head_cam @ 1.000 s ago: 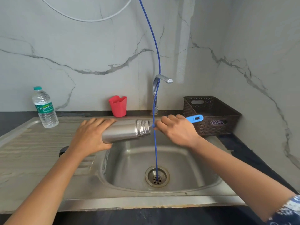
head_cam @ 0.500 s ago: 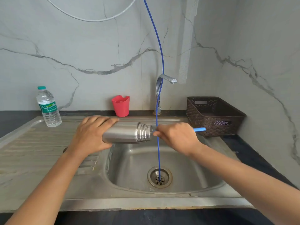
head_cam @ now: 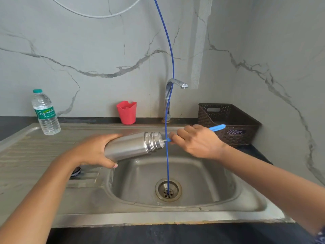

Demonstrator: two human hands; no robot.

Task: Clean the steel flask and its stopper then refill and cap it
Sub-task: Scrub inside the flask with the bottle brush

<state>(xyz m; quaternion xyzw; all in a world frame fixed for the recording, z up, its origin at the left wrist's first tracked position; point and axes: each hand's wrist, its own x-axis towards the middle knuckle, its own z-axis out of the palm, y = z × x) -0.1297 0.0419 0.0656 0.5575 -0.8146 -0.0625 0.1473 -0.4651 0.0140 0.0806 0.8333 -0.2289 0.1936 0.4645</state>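
Note:
The steel flask (head_cam: 130, 146) lies nearly level above the sink basin (head_cam: 202, 175), its threaded mouth pointing right. My left hand (head_cam: 91, 150) grips its body from the far side, thumb underneath. My right hand (head_cam: 197, 140) holds the blue handle of a bottle brush (head_cam: 217, 128). White bristles show at the flask's mouth; the rest of the brush head is hidden inside. A dark round object (head_cam: 76, 171), possibly the stopper, lies on the drainboard, mostly hidden under my left wrist.
A blue tube (head_cam: 171, 55) hangs from above into the drain (head_cam: 168, 190), in front of the tap (head_cam: 174, 85). A plastic water bottle (head_cam: 46, 112) stands on the drainboard at the left. A red cup (head_cam: 127, 112) and a brown basket (head_cam: 233, 120) stand by the wall.
My right hand has drawn the brush outward to the right, so bristles now show at the flask's mouth. The flask's mouth has tilted slightly upward.

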